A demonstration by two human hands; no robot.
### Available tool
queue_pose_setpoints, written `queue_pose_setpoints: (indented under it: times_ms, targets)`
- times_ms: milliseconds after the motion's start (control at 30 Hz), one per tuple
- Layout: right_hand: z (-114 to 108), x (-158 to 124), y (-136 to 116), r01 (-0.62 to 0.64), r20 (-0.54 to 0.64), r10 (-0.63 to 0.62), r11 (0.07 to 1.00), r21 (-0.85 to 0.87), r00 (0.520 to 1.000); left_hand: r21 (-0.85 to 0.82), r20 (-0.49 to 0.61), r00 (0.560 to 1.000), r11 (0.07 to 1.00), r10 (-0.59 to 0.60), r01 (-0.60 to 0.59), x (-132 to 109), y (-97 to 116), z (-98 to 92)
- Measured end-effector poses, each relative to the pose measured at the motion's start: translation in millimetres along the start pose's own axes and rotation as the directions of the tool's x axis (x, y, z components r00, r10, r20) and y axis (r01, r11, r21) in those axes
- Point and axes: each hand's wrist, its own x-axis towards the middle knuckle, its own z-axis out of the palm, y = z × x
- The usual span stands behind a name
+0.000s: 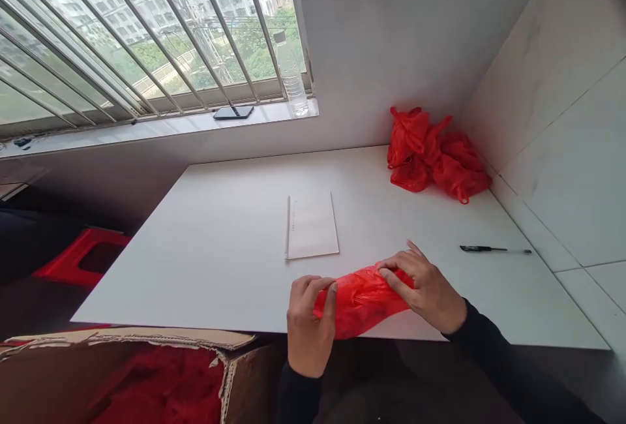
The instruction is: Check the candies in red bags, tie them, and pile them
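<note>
A red plastic bag (359, 300) is stretched between my two hands at the table's front edge, its lower part hanging over that edge. My left hand (312, 316) pinches the bag's left end between thumb and fingers. On the other end, my right hand (415, 280) grips the bag's upper edge, thumb and index finger together and the little finger raised. Just beyond the bag lies a pale booklet (313, 225) with a spine strip on its left side.
Crumpled red bags (435, 156) sit in the far right corner. A pen (495, 250) lies at right on the white table (220, 235). On the windowsill are a phone (233, 113) and a bottle (292, 78). An open cardboard box (249, 372) stands front left, red material inside; a red stool (73, 261) is beyond.
</note>
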Motion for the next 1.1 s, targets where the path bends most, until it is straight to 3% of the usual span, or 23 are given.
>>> queue_pose_setpoints:
  times_ms: [67,200,267,333,400,500,600,667,733,867,933,1000,1100]
  targets:
    - [-1,0,0,0.002,0.062,-0.003,1.0,0.03,0.998,0.009,0.013,1.0,1.0,0.022,-0.022,-1,-2,-6.6]
    - [1,-5,3,0.068,0.186,-0.064,0.998,-0.014,0.981,0.052,0.17,0.968,0.979,0.185,-0.196,-5,-3,-8.3]
    - [1,-7,1,0.056,0.194,-0.051,0.998,-0.019,0.98,0.037,0.159,0.967,0.977,0.2,-0.209,-6,-4,-4.9]
    - [-4,-7,-3,-0.041,0.148,0.037,0.999,0.025,0.988,0.011,0.09,0.983,0.987,0.161,-0.163,-5,-7,-5.2]
    - [-13,-7,-6,-0.197,0.028,0.196,0.975,0.098,0.98,-0.013,-0.003,0.995,0.995,0.1,-0.1,-3,-10,-12.1]
    - [-29,-9,-5,-0.349,-0.181,0.404,0.897,0.273,0.897,-0.076,-0.191,0.981,0.997,-0.041,0.027,-1,-12,-29.5]
    - [-37,-13,1,-0.344,-0.238,0.471,0.836,0.428,0.849,-0.186,-0.326,0.93,0.976,-0.172,0.115,-1,-6,-41.2]
    - [-36,-16,4,-0.348,-0.226,0.486,0.818,0.457,0.844,-0.293,-0.303,0.923,0.945,-0.236,0.146,-3,2,-41.3]
    - [-34,-17,2,-0.361,-0.206,0.496,0.808,0.465,0.844,-0.307,-0.211,0.946,0.936,-0.245,0.173,-7,9,-36.6]
    - [-35,-13,-15,-0.397,-0.161,0.511,0.798,0.452,0.844,-0.099,-0.073,0.992,0.991,-0.101,0.094,-13,12,-27.4]
    - [-39,-11,-26,-0.442,-0.166,0.525,0.819,0.367,0.835,-0.094,-0.112,0.994,0.996,-0.018,0.008,-12,10,-30.3]
    - [-44,-10,-34,-0.477,-0.212,0.55,0.821,0.314,0.808,-0.07,-0.219,0.975,0.996,0.03,-0.047,-7,11,-40.6]
    - [-53,-10,-37,-0.456,-0.349,0.564,0.82,0.347,0.749,-0.037,-0.34,0.935,0.995,-0.1,0.093,3,20,-64.7]
